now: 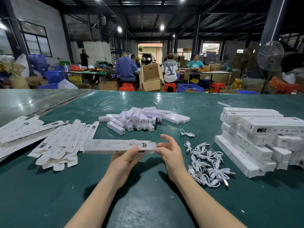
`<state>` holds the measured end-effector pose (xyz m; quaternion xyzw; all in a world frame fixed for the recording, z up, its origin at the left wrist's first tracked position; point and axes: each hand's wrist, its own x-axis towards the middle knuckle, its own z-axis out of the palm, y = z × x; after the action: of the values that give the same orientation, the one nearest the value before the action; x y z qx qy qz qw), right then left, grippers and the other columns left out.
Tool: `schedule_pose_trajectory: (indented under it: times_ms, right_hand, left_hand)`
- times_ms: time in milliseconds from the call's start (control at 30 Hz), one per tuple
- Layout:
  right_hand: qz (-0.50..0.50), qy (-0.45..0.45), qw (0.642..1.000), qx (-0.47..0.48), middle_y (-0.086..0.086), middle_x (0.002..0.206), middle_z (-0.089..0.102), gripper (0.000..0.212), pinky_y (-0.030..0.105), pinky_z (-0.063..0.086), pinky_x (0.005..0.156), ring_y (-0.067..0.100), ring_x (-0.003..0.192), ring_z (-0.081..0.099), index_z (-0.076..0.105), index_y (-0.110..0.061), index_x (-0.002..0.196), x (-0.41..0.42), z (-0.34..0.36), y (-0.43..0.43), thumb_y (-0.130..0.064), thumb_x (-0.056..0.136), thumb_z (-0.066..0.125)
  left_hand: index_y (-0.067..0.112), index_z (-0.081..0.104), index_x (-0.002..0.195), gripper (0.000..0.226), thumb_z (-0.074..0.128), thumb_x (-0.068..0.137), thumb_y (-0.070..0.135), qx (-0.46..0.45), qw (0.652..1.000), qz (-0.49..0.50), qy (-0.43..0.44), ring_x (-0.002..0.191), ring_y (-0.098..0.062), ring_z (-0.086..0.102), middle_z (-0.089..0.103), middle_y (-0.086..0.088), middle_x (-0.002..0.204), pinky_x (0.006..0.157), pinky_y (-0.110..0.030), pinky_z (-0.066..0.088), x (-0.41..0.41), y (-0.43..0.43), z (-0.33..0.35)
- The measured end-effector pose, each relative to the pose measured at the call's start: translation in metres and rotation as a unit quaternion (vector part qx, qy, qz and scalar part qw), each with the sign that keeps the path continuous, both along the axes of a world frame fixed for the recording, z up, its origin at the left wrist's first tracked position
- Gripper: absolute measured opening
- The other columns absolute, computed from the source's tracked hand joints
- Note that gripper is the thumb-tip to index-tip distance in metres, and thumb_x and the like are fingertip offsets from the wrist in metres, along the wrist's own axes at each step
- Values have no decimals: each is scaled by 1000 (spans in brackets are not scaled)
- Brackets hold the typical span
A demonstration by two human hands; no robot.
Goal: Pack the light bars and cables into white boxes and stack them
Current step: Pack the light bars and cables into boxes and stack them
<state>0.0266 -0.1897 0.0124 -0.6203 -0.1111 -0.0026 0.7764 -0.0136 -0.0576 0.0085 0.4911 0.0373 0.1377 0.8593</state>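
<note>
My left hand grips a long white box from below, holding it level just above the green table. At the box's right end my right hand rests its fingertips on the end flap, fingers spread. A pile of white light bars lies beyond the box. White cables lie tangled to the right of my right hand, with one separate cable further back. Packed white boxes are stacked at the right.
Flat unfolded white box blanks lie fanned out at the left. Beyond the table's far edge, several people sit at other tables among cardboard boxes, blue crates and red stools. A standing fan is at the back right.
</note>
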Motion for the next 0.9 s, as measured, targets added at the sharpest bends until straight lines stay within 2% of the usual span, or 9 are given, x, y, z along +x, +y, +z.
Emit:
schedule_pose_trajectory:
  times_ms: [67, 133, 200, 300, 467, 567, 667, 767, 900]
  right_hand:
    - [42, 24, 998, 37, 1, 74, 62, 55, 24, 39, 77, 12, 75, 54, 44, -23, 122, 0, 2, -1, 6, 77, 54]
    - [69, 35, 995, 55, -5, 74, 66, 57, 25, 37, 79, 12, 85, 55, 37, -31, 125, 1, 3, -2, 1, 79, 52]
    - [84, 52, 992, 80, -4, 74, 65, 55, 26, 37, 79, 13, 87, 55, 36, -30, 127, 0, 3, 0, 6, 85, 45]
    - [76, 44, 993, 72, 3, 78, 57, 60, 24, 41, 76, 14, 76, 53, 38, -19, 131, -2, 1, 5, 16, 83, 46]
    - [80, 51, 988, 119, 3, 77, 60, 53, 17, 50, 74, 12, 72, 59, 49, -21, 111, -1, 1, 0, 23, 80, 45]
    - [53, 44, 991, 117, 5, 77, 59, 39, 20, 50, 75, 14, 73, 59, 54, -16, 95, -1, 0, 1, 21, 81, 48]
    - [26, 16, 996, 86, 5, 76, 57, 28, 19, 52, 70, 12, 69, 58, 53, -12, 84, -2, -4, 1, 16, 82, 53]
    - [22, 7, 998, 60, 5, 76, 56, 22, 16, 51, 60, 11, 66, 57, 51, -13, 83, -1, -5, 2, 8, 86, 55]
    - [10, 0, 999, 44, 6, 77, 59, 19, 15, 44, 51, 9, 65, 60, 52, -15, 82, 0, -4, 1, 3, 87, 56]
  left_hand:
    - [2, 61, 89, 16, 49, 88, -8, 1, 1000, 11, -9, 76, -15, 70, 73, -5, 78, 78, -30, 57, 0, -2, 0]
    - [4, 60, 86, 18, 48, 88, -9, -21, 999, 27, -12, 75, -16, 69, 73, -4, 74, 78, -30, 56, 0, -2, 0]
    - [5, 60, 91, 22, 45, 88, -12, -29, 999, 27, -19, 73, -15, 69, 72, -3, 72, 80, -31, 55, -1, -3, 2]
    - [5, 58, 97, 27, 43, 86, -14, -41, 999, 13, -29, 69, -13, 70, 71, -5, 69, 80, -29, 54, -2, -8, 4]
    - [8, 59, 99, 22, 46, 87, -6, -113, 993, -28, -13, 81, -28, 67, 71, -11, 81, 74, -33, 58, -2, -3, 4]
    - [2, 56, 104, 23, 53, 81, 3, -105, 991, -76, 15, 90, -35, 63, 65, -14, 93, 69, -35, 59, -1, -2, 5]
    - [0, 55, 106, 34, 56, 74, 13, -91, 990, -99, 30, 90, -34, 64, 60, -14, 94, 71, -37, 59, -2, -3, 5]
    - [1, 58, 105, 35, 55, 74, 15, -77, 989, -124, 21, 86, -30, 67, 66, -12, 91, 73, -37, 59, -3, -4, 5]
    - [3, 55, 117, 46, 55, 74, 19, -71, 987, -142, 33, 93, -26, 64, 61, -15, 106, 76, -40, 58, -4, -7, 5]
